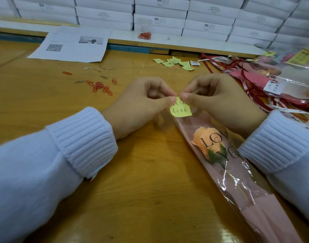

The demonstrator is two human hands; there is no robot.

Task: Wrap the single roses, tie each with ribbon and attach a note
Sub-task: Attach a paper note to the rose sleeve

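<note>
Currently the note-attaching step is going on. Left of centre, red paper clips (99, 86) are lying loose on the wooden table (150, 172). The left hand (141, 104) is pinching the top edge of the yellow note (180, 110) at frame centre, and the right hand (218, 100) is pinching the same edge, thumbs nearly meeting. The note is sitting at the open top of the pink sleeve (266, 213), which is running toward lower right with the peach rose (206, 139) inside. No ribbon is showing on this one. The next move is probably fixing the note to the sleeve lip, calling for a clip and a steady hold. Fingertips are hiding any clip; cannot tell. The sleeve's lower end is running off-frame, and the ribbons (237, 67) at right are tangling together, hard to separate
</note>
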